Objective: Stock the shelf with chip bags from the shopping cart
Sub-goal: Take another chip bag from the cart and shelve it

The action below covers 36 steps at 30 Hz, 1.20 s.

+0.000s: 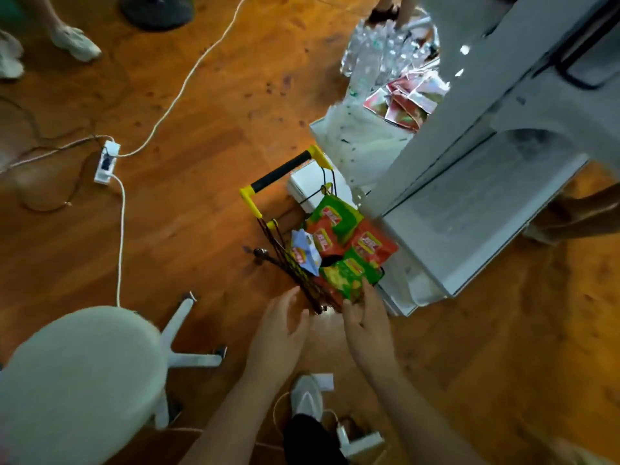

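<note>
Barely started, I'd say: the small black wire shopping cart with yellow handle (285, 176) is full of green and red chip bags. My right hand (365, 325) has its grip just touching the nearest green foil chip bag (345, 278), fingers loose, not closed. Left hand (285, 325) wide open beside it. The grey metal shelf (469, 209) right of the grip looks bare.

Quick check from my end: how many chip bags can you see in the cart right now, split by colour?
Green chip bags: 2, one at the far end, one at the near end under the right hand
Red chip bags: 2, one in the middle, one on the shelf side
Blue and white chip bags: 1
Total: 5 visible; any bags buried underneath cannot be counted.
</note>
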Motion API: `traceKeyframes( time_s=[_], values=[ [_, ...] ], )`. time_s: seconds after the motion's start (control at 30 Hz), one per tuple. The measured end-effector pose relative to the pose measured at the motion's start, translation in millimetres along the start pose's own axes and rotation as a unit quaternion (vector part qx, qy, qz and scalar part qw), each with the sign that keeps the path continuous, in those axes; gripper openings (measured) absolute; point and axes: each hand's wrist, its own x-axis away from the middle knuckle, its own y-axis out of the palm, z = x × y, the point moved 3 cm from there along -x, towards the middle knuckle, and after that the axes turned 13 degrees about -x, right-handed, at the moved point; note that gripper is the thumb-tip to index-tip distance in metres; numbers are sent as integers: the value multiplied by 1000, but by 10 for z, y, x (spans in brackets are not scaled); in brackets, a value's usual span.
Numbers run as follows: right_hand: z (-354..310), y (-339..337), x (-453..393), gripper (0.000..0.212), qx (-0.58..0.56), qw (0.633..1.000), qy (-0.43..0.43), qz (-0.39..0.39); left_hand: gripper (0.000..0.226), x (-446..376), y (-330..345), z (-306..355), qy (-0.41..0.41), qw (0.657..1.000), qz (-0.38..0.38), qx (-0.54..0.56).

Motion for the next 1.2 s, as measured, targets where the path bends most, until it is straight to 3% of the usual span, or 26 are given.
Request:
traceKeyframes(
  time_s=[0.2, 0.33, 0.47, 0.57, 0.7, 0.87, 1.03, 1.2],
  values=[
    [603, -470, -1111, 25, -63, 991, 98, 72, 48, -828, 751, 359, 54, 994, -33, -95],
    [942, -515, -1680, 69, -81, 981, 150, 94, 57, -1436, 1236, 421, 106, 971, -28, -210],
    [1322, -422, -2083, 76, -129, 971, 183, 88, 79, -1909, 1638, 339, 96, 940, -48, -324],
    [1486, -281, -2259, 57, -155, 971, 159, 82, 93, -2081, 1773, 310, 65, 923, -86, -368],
    [1572, -195, -2259, 33, -217, 956, 154, 120, 81, -2170, 1743, 323, 18, 901, -99, -422],
    [1424, -254, -2106, 34, -223, 964, 105, 102, 78, -2182, 1617, 310, 15, 926, -132, -354],
    [1434, -386, -2005, 35, -281, 947, 130, 90, 71, -2049, 1457, 377, 57, 966, -191, -162],
    [1489, -465, -1955, 31, -332, 923, 173, 91, 66, -1901, 1257, 502, 16, 978, -205, 14]
  ],
)
